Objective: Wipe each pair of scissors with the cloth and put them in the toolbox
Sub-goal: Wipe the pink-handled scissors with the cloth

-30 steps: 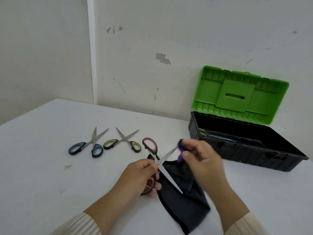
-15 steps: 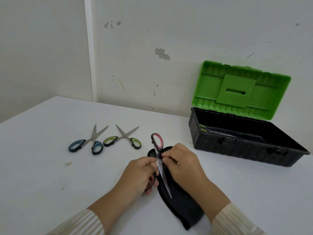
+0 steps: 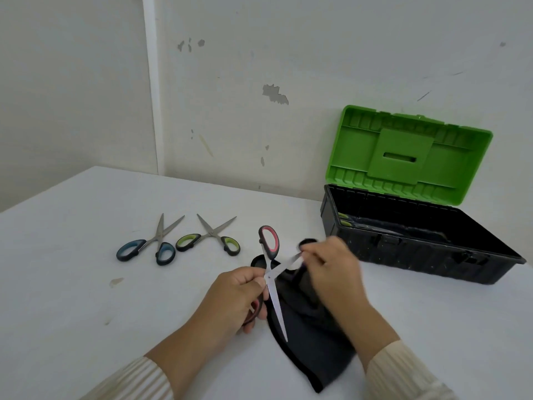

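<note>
The red-handled scissors are spread open above the dark cloth, the left hand gripping them at the pivot and lower handle while the blurred right hand pinches a fold of cloth round the upper blade. This looks like mid-wipe of one pair; next the blades need closing and carrying right of here into the open toolbox. Left of the pair lie green-handled scissors and blue-handled scissors on the white table, a scuffed wall beyond.
</note>
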### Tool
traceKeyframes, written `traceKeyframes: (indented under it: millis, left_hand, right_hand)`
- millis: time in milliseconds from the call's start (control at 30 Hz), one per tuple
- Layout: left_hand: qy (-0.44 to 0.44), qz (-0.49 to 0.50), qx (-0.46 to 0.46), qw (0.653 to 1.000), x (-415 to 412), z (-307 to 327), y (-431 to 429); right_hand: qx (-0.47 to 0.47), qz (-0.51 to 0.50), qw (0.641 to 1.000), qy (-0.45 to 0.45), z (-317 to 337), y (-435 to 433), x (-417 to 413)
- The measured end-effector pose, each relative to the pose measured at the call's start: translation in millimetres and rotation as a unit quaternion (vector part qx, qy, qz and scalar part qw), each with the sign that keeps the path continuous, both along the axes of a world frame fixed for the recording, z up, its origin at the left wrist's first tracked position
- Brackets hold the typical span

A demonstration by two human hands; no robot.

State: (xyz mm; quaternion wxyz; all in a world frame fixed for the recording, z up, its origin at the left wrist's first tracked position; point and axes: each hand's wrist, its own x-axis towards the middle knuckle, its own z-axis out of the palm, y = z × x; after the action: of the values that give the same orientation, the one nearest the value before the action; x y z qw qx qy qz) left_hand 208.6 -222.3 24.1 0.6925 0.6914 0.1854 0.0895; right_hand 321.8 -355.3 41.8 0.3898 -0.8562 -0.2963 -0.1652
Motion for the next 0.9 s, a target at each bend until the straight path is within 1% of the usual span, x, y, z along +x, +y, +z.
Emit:
traceKeyframes:
  millis: [67,100,133,167,233,300,333,400,500,533,567,633,667,733,767,800,833,900]
  left_hand:
    - [-0.001,-0.003,0.002,1.000,-0.1,1.8,-0.4]
    - [0.001,-0.002,0.002,1.000,0.5,2.0,-0.1]
    - [0.003,-0.001,0.001,1.000,2.1,0.9,0.7]
    - [0.002,0.000,-0.001,1.000,3.2,-0.1,1.1]
    - [-0.004,0.002,-0.012,1.000,4.7,-2.1,1.4]
    - [-0.012,0.005,-0.020,1.000,5.1,-3.6,0.7]
    - [-0.015,0.008,-0.023,1.000,4.9,-4.2,1.1]
    - [-0.019,0.010,-0.023,1.000,3.8,-4.5,3.7]
    - [-0.025,0.015,-0.024,0.999,3.1,-1.5,7.3]
    - [-0.032,0.027,-0.038,0.998,3.5,0.3,8.2]
    - [-0.043,0.046,-0.063,0.996,3.6,2.9,8.7]
    - [-0.068,0.092,-0.118,0.986,5.2,5.0,11.4]
    - [-0.077,0.115,-0.144,0.980,5.7,5.2,13.5]
    - [-0.093,0.154,-0.202,0.963,6.3,6.7,18.1]
    - [-0.105,0.166,-0.239,0.951,6.5,8.1,19.3]
    - [-0.119,0.173,-0.278,0.937,6.5,10.3,19.3]
    - [-0.130,0.174,-0.306,0.927,6.6,12.6,18.2]
    - [-0.137,0.168,-0.325,0.920,6.6,16.0,12.2]
  right_hand:
    - [0.078,-0.074,0.993,0.037,8.0,-17.0,11.2]
    - [0.117,-0.083,0.988,0.053,10.4,-21.5,9.0]
    - [0.137,-0.073,0.987,0.045,11.9,-21.5,2.7]
    - [0.132,-0.044,0.990,0.021,12.9,-17.9,-7.0]
    - [0.063,0.054,0.996,-0.027,6.3,-5.0,-25.8]
    - [-0.020,0.134,0.990,-0.044,-6.7,8.5,-37.2]
    - [-0.030,0.145,0.988,-0.041,-9.6,12.3,-35.8]
    - [0.010,0.104,0.994,-0.013,-8.0,12.9,-22.4]
    - [0.075,-0.024,0.996,0.045,2.8,-3.1,1.1]
    - [0.087,-0.048,0.993,0.069,4.9,-9.2,3.8]
    - [0.088,-0.050,0.991,0.088,6.5,-14.3,2.7]
    - [0.047,-0.010,0.992,0.119,6.1,-17.3,-4.3]
    - [0.011,0.018,0.990,0.142,5.5,-15.4,-9.6]
    - [-0.063,0.075,0.978,0.185,6.4,-7.5,-22.7]
    - [-0.085,0.109,0.970,0.200,6.6,-2.5,-28.1]
    - [-0.089,0.137,0.961,0.222,6.8,2.8,-34.8]
    - [-0.072,0.161,0.950,0.259,6.5,8.3,-41.8]
    - [-0.029,0.199,0.928,0.315,2.1,18.3,-53.4]
